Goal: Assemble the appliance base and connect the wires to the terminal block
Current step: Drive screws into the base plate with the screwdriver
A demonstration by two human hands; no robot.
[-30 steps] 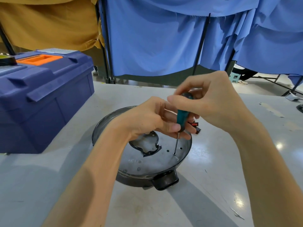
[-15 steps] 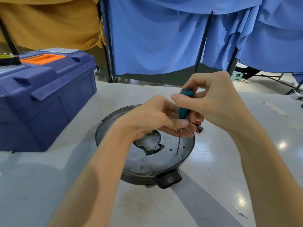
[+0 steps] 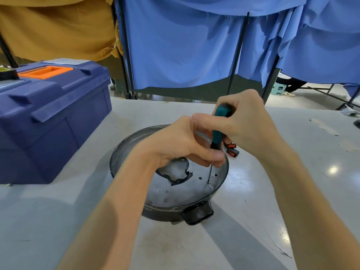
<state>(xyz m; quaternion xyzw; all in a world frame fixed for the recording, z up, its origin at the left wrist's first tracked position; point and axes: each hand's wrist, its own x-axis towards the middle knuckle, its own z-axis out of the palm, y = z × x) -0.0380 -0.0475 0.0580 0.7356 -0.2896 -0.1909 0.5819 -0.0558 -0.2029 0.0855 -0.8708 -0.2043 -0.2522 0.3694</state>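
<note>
A round dark appliance base with a metal plate, a cut-out and a black knob at its front lies on the table. A teal-handled screwdriver stands nearly upright, its tip on a screw hole at the plate's right side. My right hand grips the top of the handle. My left hand pinches the lower handle and shaft, steadying it. Two small black and red parts lie just behind the base's right rim.
A big blue toolbox with an orange handle stands at the left of the grey table. Blue and ochre cloth screens on black poles hang behind the table's far edge.
The screwdriver stays on the same hole while my right hand's fingers shift on the handle, turning it. The view has drifted slightly.
</note>
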